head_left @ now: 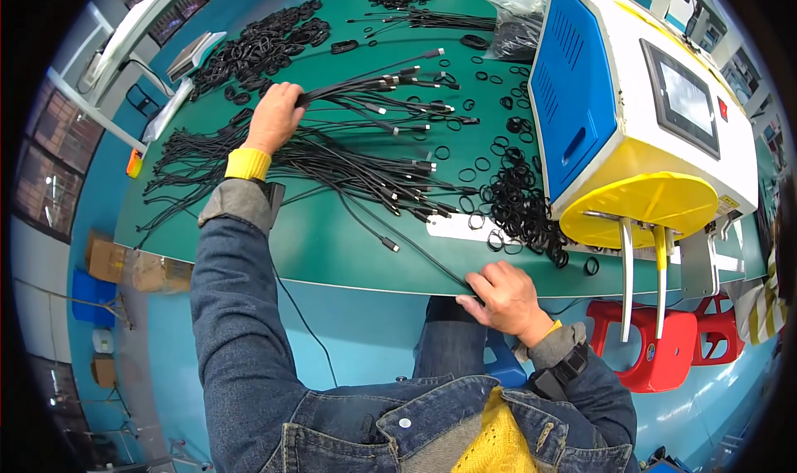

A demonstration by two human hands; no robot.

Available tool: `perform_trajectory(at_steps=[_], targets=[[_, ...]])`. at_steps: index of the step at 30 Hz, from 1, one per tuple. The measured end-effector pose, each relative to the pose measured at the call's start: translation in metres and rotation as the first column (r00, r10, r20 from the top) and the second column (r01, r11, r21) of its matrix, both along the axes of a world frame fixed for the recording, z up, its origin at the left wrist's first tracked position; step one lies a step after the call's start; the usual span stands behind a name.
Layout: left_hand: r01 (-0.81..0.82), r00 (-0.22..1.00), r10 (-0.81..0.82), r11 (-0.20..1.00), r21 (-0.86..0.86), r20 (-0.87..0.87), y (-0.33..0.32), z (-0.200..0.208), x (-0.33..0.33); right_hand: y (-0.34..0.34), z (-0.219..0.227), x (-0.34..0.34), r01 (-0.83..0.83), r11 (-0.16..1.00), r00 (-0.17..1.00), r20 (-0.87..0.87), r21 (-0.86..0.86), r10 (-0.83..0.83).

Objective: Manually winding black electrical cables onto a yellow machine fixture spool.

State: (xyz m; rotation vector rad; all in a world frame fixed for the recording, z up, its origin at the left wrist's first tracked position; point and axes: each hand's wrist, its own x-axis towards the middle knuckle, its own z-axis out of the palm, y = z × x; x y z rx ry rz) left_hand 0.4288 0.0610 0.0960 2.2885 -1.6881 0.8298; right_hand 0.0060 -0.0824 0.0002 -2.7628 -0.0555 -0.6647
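Two denim sleeves (241,307) with rolled grey ends reach forward, a yellow cuff (247,164) showing at the left wrist. Closest in, the right hand (505,300) hangs at the near edge of the green bench (315,261), its thumb and fingers pinched together on a thin black cable (423,253). That cable runs slantwise up and left to the middle of the bench, where it meets a spread pile of black cables (332,162). Low on the right, a red stool (664,340) stands on the floor.

Beyond the near edge, a single plug (390,244) lies apart from the pile, and a white strip (452,226) lies flat just beside the cable ends. To its right sits a heap of small black rings (523,199), with more rings scattered singly past it. Next to the heap, at the right, stands a white machine (614,91) with a blue side panel, a dark-framed screen (687,91) and a yellow disc (639,203), below which two rods hang.

Past the pile, the left hand (274,118) has its fingers clamped around a bundle of cables (357,85), whose plugs fan out to the right. Farther off, coiled black cables (257,46) cover the far left of the bench, and a clear plastic bag (515,17) with dark contents rests near the machine.
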Motion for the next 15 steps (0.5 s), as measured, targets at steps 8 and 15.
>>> perform_trajectory(at_steps=[8,15], targets=[[0.016,1.000,-0.010,0.980,-0.200,0.029,0.067,-0.003,-0.073,0.003,0.000,-0.001,-0.014,1.000,0.999,0.043,0.008,0.014],[-0.014,0.983,0.005,0.999,-0.048,-0.182,0.098,-0.055,-0.140,0.008,0.003,-0.002,-0.010,0.998,0.998,0.063,0.054,0.006]])
